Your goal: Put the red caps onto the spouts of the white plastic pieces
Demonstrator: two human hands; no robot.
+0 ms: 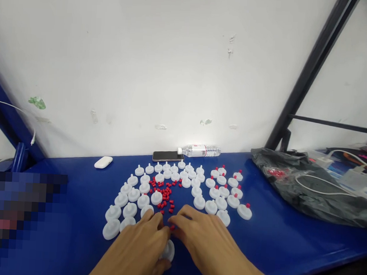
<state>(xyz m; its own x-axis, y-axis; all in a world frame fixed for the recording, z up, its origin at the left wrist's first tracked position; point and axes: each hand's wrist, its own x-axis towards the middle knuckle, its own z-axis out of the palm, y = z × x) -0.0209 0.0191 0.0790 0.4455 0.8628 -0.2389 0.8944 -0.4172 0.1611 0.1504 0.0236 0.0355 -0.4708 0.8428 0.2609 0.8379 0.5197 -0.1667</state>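
My left hand is closed around the side of a white round spouted cap near the front of the blue table. Close beside it, my right hand pinches a small red tip cap between thumb and fingers. Just beyond both hands lies a loose heap of red tip caps. White spouted caps stand in a curve to the left of the heap and behind it. On the right, several white caps carry red tips on their spouts. My hands hide part of the nearest caps.
Along the wall lie a white earphone case, a dark phone and a clear water bottle on its side. A black plastic bag with white cables covers the right end of the blue table.
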